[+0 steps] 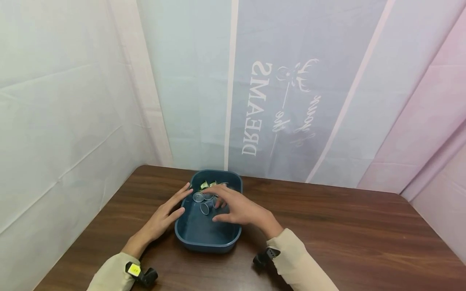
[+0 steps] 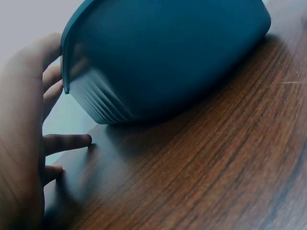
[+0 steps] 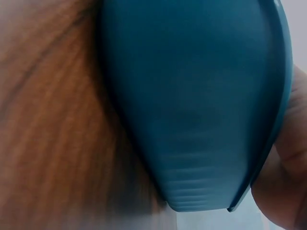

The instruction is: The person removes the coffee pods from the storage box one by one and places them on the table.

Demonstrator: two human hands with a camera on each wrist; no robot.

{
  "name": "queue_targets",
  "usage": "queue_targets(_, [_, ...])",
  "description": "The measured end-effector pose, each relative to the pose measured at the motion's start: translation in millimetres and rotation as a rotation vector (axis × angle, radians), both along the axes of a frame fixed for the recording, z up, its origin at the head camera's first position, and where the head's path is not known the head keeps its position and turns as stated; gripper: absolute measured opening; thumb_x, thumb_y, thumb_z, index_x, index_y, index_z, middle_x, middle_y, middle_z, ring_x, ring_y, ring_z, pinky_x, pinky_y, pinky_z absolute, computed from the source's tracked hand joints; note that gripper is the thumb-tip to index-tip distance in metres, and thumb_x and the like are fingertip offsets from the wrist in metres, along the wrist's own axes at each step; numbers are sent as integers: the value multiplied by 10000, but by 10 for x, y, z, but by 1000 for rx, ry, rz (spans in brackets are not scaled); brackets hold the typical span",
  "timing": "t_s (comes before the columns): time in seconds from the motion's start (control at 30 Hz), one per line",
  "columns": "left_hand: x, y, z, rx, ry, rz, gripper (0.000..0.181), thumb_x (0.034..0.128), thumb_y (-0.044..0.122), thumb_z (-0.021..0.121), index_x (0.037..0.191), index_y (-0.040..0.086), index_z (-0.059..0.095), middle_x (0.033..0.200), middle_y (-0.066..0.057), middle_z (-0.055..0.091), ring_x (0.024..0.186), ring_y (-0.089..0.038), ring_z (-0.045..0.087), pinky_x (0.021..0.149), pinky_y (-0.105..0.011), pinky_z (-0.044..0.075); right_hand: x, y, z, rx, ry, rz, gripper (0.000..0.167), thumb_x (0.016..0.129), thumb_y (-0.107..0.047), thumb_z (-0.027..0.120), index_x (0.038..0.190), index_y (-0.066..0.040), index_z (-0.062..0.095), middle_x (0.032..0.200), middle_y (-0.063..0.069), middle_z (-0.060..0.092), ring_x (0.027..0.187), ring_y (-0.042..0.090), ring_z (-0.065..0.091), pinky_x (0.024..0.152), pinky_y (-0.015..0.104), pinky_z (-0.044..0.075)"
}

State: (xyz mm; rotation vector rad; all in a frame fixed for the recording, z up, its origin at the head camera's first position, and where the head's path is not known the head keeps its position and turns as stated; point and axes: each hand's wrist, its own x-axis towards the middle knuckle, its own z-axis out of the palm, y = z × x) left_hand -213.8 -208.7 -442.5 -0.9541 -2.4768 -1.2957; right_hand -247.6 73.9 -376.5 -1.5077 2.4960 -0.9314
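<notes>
A dark blue plastic tub (image 1: 207, 241) stands on the wooden table. Inside lie several small coffee-capsule-like cups (image 1: 205, 208) with pale round rims, bluish-grey in body. Towards the far end are a few green-yellow pieces (image 1: 204, 185), partly hidden by fingers. My left hand (image 1: 162, 218) touches the tub's left rim, its fingers straight and spread; in the left wrist view two fingers reach down near the tabletop. My right hand (image 1: 236, 206) hovers over the tub above the cups, index finger and thumb apart. No cup is plainly seen in its grasp.
The brown wood-grain table (image 1: 338, 230) extends far to the right of the tub. A printed cloth backdrop (image 1: 196, 101) hangs right behind the table's back edge, and a pale cloth (image 1: 69, 121) hangs along the left. Each wrist wears a black camera strap.
</notes>
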Motion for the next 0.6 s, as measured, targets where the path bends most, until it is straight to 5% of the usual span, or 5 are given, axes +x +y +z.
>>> queue_targets(0.17, [6, -1, -3, 4, 6, -5, 538, 996, 85, 469, 1507, 162, 320, 1584, -44, 173, 1416, -309, 217, 1003, -655, 270, -97, -69, 35, 110, -14, -15, 710, 823, -204, 775, 1426, -246, 404, 1205, 10, 554, 799, 36, 583, 733, 215, 496])
queue_targets(0.4, [188, 111, 318, 14, 2, -17, 499, 971, 8, 472, 1457, -2, 358, 1542, -215, 215, 1376, -430, 247, 989, -673, 269, -227, -135, 65, 173, -88, -28, 623, 824, -135, 770, 1368, -203, 476, 1296, 18, 529, 715, 31, 572, 665, 202, 493])
queue_targets(0.6, [232, 118, 387, 16, -4, -17, 481, 967, -7, 466, 1437, -43, 369, 1525, -260, 218, 1359, -473, 247, 984, -680, 268, -258, -214, 74, 254, -99, -18, 616, 833, -101, 756, 1377, -179, 478, 1265, 46, 563, 705, 34, 578, 655, 185, 493])
